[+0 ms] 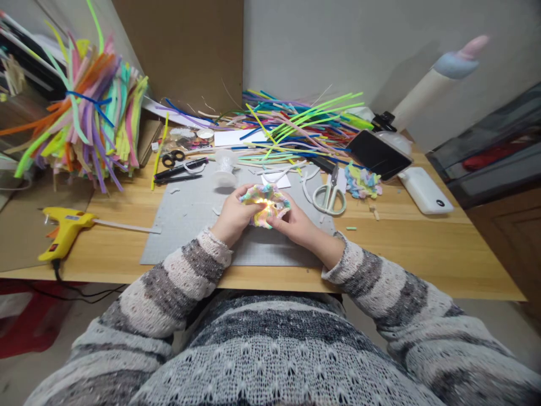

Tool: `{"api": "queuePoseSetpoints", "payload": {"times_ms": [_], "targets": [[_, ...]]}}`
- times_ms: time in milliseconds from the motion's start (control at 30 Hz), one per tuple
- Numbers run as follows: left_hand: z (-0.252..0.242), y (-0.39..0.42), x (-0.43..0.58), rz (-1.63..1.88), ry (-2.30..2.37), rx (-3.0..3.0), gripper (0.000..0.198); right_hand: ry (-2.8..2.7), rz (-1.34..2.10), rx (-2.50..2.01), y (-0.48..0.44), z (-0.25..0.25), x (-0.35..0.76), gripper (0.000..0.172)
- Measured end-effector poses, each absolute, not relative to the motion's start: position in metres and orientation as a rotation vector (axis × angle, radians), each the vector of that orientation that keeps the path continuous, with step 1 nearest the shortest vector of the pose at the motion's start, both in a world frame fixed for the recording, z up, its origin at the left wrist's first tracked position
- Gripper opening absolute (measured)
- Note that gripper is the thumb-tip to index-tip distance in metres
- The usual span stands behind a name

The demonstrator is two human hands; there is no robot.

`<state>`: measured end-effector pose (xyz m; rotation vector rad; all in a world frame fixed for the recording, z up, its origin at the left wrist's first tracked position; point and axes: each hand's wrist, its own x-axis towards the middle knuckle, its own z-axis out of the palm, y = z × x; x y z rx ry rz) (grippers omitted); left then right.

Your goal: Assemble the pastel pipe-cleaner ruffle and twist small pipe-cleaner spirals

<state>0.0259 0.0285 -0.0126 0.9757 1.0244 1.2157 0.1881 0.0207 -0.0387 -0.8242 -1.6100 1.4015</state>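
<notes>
Over the grey cutting mat [190, 237], a round, ruffled pastel pipe-cleaner piece [273, 197] is held between both hands, with a warm light glowing in its middle. My left hand [236, 214] grips its left side, the thumb reaching in towards the glow. My right hand [302, 225] pinches the lower right rim between thumb and fingers. Just beyond stands a spool of clear thread [225, 169]. To the right of the hands lie scissors with pale handles [329, 198] and a second ruffled pastel piece [362, 181].
A yellow glue gun [65, 228] lies at the left, its cord hanging over the table edge. Bundled pipe cleaners [91, 113] stand behind it; loose ones [296, 124] pile up along the back. Black pens [180, 172], a phone [378, 155] and a white power bank [426, 190] are around the mat.
</notes>
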Motion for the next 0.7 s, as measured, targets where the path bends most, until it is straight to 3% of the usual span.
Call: {"api": "queuePoseSetpoints", "payload": {"times_ms": [167, 467, 700], "targets": [[-0.0169, 0.0280, 0.0281, 1.242, 1.041, 0.975, 0.031, -1.562, 1.446, -0.827, 0.0227, -0.0408, 0.1856, 0.079], [-0.0191, 0.0294, 0.0292, 1.187, 0.958, 0.949, 0.033, -1.316, 1.307, -1.043, 0.0288, -0.0359, 0.1901, 0.034], [-0.0160, 0.0230, 0.0332, 1.095, 0.987, 1.144, 0.037, -1.180, 1.319, -1.117, 0.0304, -0.0314, 0.1905, 0.036]]}}
